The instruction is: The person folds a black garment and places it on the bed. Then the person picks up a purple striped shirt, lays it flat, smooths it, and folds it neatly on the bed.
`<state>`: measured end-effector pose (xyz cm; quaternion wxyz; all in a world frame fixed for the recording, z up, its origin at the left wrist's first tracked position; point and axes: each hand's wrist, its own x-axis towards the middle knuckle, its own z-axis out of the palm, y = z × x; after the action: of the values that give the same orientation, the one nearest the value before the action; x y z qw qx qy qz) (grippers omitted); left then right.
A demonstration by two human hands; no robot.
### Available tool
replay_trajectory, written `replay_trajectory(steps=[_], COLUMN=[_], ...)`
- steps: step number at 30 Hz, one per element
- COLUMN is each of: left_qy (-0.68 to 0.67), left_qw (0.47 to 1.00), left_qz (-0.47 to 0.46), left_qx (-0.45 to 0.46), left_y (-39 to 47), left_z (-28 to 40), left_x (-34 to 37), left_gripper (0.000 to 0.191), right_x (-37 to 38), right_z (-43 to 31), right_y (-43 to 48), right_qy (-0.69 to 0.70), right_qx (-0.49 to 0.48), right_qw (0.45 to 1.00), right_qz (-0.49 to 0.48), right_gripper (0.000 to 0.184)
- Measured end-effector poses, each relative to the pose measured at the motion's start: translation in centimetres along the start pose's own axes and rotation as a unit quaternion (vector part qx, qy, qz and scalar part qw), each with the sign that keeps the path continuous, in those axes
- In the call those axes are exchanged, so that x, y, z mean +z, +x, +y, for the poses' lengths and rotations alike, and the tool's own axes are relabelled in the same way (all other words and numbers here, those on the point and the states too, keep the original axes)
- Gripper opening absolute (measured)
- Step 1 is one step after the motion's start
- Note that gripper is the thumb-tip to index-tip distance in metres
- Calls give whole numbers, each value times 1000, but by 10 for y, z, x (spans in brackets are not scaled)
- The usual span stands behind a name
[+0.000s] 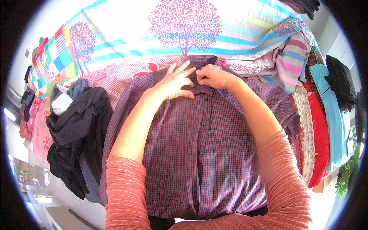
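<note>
A red-and-grey checked button-up shirt [178, 143] lies spread out, front side up, with its collar [202, 60] pointing away from me. Small dark buttons [206, 99] run down its front placket, and the lower front edges part slightly. My left hand [178, 82] rests at the left side of the collar, fingers spread, touching the fabric. At the other side of the neck opening, my right hand [209, 77] has its thumb and fingers pinched on the shirt's collar; a small white bit, perhaps a tag, shows at its fingertips.
Dark clothes [80, 120] are heaped at the left. A white sheet with printed trees and stripes [120, 37] covers the far side. To the right lie a striped cloth [291, 60], a red cloth [317, 138], a light blue folded cloth [330, 115] and black folded clothing [340, 80].
</note>
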<state>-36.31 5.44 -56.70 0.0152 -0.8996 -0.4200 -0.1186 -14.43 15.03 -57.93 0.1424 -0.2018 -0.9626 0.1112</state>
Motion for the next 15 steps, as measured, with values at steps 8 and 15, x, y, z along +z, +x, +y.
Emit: replay_trajectory(steps=[8, 15], left_qy=[-96, -127], left_qw=[993, 986], left_qz=[-17, -44], left_qx=[-68, -99], left_y=[14, 29], left_z=[-14, -5], left_x=[-24, -17], left_gripper=[25, 24], right_x=[-15, -10], right_z=[4, 6], right_y=[-1, 4], right_qy=[54, 139], right_qx=[52, 90], right_qw=[996, 986], right_qz=[-52, -2], right_gripper=[17, 21])
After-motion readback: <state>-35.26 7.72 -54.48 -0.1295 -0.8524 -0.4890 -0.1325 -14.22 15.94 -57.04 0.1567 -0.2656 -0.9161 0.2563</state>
